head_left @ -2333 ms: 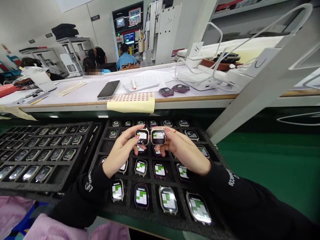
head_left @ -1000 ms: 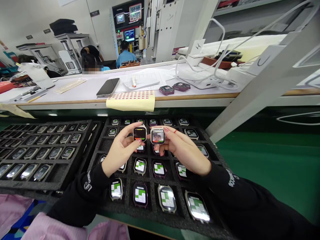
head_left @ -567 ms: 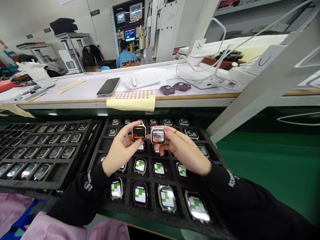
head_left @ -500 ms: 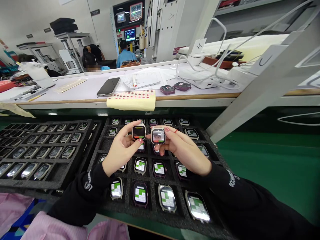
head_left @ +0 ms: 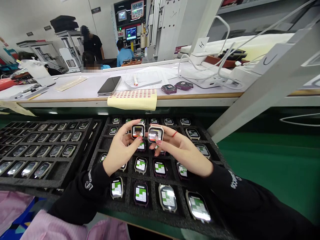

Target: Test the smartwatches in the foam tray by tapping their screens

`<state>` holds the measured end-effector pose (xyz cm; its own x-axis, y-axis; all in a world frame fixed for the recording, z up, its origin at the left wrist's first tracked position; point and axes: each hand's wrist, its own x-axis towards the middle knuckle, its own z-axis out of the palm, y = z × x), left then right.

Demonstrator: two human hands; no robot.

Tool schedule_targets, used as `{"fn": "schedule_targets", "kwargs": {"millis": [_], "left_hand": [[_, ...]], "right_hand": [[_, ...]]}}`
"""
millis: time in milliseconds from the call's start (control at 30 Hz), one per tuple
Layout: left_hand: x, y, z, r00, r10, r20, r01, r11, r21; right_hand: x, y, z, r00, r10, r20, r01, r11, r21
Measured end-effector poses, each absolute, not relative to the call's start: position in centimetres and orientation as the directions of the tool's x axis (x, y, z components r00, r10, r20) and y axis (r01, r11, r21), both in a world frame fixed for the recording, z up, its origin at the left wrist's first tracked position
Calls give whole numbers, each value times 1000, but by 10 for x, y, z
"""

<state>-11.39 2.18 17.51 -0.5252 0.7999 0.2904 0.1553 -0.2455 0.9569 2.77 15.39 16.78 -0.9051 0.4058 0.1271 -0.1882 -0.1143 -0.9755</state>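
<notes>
My left hand (head_left: 124,144) grips a smartwatch body (head_left: 138,131) by its sides, its screen turned toward me with some red-orange near the bottom. Beside it, a second, light-framed smartwatch body (head_left: 155,134) is held in my right hand (head_left: 183,148), the thumb at its lower edge. The second screen is bright with reflection. The two watches are close together, with a narrow space between them. Below both hands lies a black foam tray (head_left: 130,208) whose compartments hold several watch bodies with green and white screens. Fingers behind the watches are partly hidden.
Another foam tray (head_left: 58,171) of watches lies to the left. On the shelf beyond are a phone (head_left: 109,86), papers (head_left: 143,79), a yellow sticker sheet (head_left: 132,100), two dark watch bodies (head_left: 177,86) and white cables (head_left: 222,71). A slanted metal post (head_left: 250,83) rises at right.
My right thumb has moved from the upper edge of its watch to the lower edge, and that watch has shifted slightly left and tilted. In the background, a person in black has straightened up.
</notes>
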Motion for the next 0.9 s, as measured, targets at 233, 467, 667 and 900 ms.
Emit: {"fn": "schedule_targets", "kwargs": {"millis": [233,467,667,900], "left_hand": [[-114,21,177,-515,802,304,169,-252,953],[-114,20,178,-526,814,246,165,-186,969],[-115,19,178,-484,841,241,141,-197,970],[-114,19,178,-489,843,226,165,-165,972]], "right_hand": [[28,153,169,-908,393,146,-180,-53,-982],[28,155,169,-881,461,103,-149,-63,-987],[29,154,169,-895,432,111,-159,-78,-984],[29,156,165,-895,427,132,-183,-80,-980]]}}
